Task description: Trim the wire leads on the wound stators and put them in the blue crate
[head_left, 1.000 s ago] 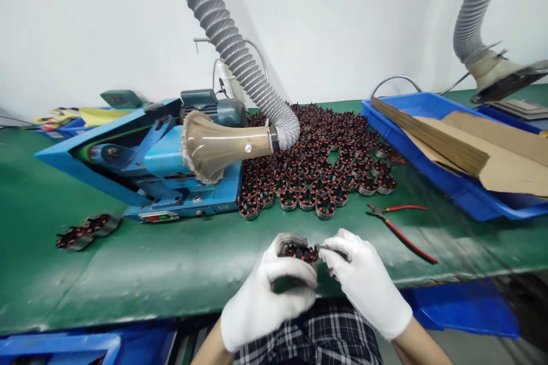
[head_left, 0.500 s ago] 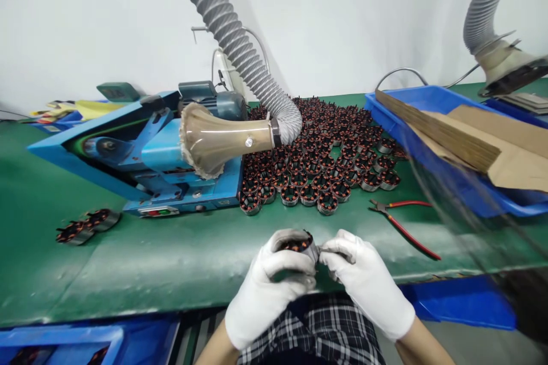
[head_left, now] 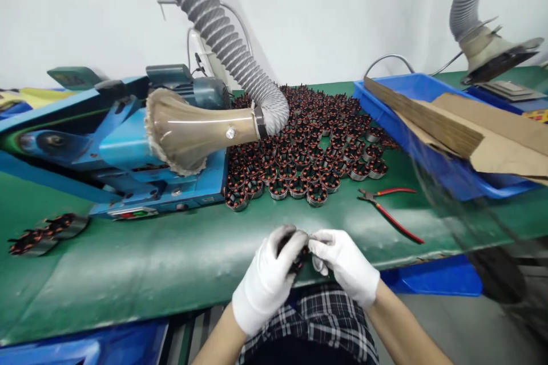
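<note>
My left hand (head_left: 269, 274), in a white glove, is wrapped round a black-and-copper wound stator (head_left: 301, 259) over the front edge of the green bench. Most of that stator is hidden by the glove. Close at its right side, my right hand (head_left: 342, 262), also gloved, has its fingertips pinched together; whatever they hold is too small to make out. Beyond both hands, many similar stators (head_left: 317, 194) stand packed on the bench. Red-handled pliers (head_left: 396, 219) lie open to the right.
A blue belt machine (head_left: 162, 194) stands at the left, with a hose and funnel (head_left: 201, 128) in front of it. Two stators (head_left: 34, 241) lie at the far left. A blue tray (head_left: 428, 154) with cardboard sits at the right. Blue bins show below the bench.
The view has shifted, so the bench items appear further left. My left hand has turned over the stator and covers more of it. My right hand stays pinched beside it.
</note>
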`<state>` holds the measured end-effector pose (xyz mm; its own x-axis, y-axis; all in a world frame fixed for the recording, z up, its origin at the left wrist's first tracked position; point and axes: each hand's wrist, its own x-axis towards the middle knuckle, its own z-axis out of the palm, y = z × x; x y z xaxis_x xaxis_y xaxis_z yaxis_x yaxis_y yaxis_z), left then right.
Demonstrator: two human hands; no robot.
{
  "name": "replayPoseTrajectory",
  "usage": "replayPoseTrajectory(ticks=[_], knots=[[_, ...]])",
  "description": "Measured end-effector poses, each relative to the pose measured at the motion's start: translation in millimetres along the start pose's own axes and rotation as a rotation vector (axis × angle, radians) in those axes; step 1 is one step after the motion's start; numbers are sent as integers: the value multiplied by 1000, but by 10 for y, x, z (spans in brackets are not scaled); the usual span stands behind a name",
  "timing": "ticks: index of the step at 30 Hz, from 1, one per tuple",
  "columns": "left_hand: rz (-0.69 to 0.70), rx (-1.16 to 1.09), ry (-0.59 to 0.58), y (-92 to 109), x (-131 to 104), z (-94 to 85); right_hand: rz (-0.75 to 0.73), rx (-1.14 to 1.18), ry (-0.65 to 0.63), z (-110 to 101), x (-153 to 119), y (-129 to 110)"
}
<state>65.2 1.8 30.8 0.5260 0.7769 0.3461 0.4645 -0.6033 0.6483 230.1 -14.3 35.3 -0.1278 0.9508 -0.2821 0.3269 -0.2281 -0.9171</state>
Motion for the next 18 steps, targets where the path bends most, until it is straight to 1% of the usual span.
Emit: replayPoseTrajectory(ticks=[1, 2, 3, 5, 6, 7, 10, 11, 12, 14, 16, 18], knots=[[23, 64, 0, -44, -18, 45, 30, 21, -89, -13, 32, 51], [24, 92, -23, -89, -33, 82, 40, 12, -142, -32, 65, 90], [1, 92, -62, -130, -43, 107, 37, -18, -159, -56, 97, 112], [-90, 65, -147, -191, -40, 122, 10, -86, -158, -115, 152, 98], [-126, 56, -177, -209, -30, 114, -33, -184, -167, -148, 174, 63], [-147, 53, -199, -218, -16, 99, -99, -337, -192, -186, 190, 17], [-148, 43, -251, -215, 30, 35, -328, -937, -323, -356, 203, -124], [-150, 34, -269, -212, 40, 13, -369, -1077, -352, -446, 194, -146], [-159, 26, -281, -210, 46, -7, -378, -1138, -356, -557, 179, -146], [-195, 18, -291, -207, 50, -42, -342, -1134, -307, -837, 131, -74], [-225, 13, -296, -189, 55, -68, -263, -1067, -207, -1154, 76, 81], [-228, 3, -291, -138, 75, -82, -172, -1049, 12, -1429, 37, 278]])
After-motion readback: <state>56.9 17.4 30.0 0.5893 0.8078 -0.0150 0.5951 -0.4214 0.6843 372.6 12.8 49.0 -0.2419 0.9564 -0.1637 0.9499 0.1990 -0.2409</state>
